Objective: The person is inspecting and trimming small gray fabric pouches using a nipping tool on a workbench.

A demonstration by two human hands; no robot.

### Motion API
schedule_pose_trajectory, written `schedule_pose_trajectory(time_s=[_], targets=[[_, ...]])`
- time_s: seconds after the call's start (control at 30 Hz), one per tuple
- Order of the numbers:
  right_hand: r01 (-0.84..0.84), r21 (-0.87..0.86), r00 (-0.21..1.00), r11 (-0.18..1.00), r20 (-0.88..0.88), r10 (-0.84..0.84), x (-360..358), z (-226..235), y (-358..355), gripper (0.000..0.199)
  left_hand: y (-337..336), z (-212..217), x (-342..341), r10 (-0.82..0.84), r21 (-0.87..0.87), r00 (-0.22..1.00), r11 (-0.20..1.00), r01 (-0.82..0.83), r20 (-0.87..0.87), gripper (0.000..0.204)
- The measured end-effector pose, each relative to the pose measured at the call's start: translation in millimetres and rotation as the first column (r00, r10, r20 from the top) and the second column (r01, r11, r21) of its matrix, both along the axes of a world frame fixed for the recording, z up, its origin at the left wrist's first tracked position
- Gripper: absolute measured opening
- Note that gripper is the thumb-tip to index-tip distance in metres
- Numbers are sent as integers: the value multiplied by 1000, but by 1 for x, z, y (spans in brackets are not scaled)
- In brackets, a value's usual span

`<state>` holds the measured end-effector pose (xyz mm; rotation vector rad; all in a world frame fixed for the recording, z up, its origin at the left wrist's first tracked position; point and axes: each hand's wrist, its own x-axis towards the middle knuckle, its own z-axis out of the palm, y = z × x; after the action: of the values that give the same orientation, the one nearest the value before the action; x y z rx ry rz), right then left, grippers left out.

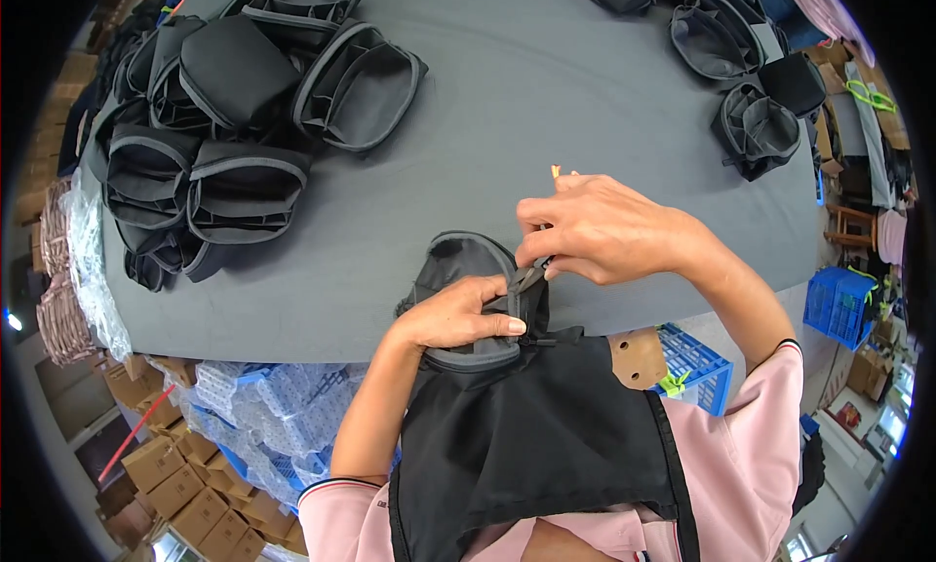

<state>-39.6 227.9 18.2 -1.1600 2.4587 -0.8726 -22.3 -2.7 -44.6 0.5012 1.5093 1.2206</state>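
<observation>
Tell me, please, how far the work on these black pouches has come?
A big heap of black pouches lies at the table's far left, a few more at far right; which are finished cannot be told. In hand: the left hand pins one pouch at the table edge while the right hand works on its rim with a small tool.

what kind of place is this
Probably a bag-making workshop: a pile of black pouches on a grey table, cardboard boxes stacked below, and both hands working on one pouch.
</observation>
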Motion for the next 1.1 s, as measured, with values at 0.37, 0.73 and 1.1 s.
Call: schedule_pose_trajectory(time_s=[0.37,0.73,1.1], targets=[[-87,-55,983,995,159,95,-9,-5,-1,15,-1,-1,-3,-91,13,996,996,92,-17,35],[239,-193,971,952,27,-238,31,-20,-3,18,-6,7,2,74,47,996,996,-76,44,37],[800,-316,600,510,443,-667,111,-46,-29,25,5,1,18,661,108,713,711,-694,233,29]])
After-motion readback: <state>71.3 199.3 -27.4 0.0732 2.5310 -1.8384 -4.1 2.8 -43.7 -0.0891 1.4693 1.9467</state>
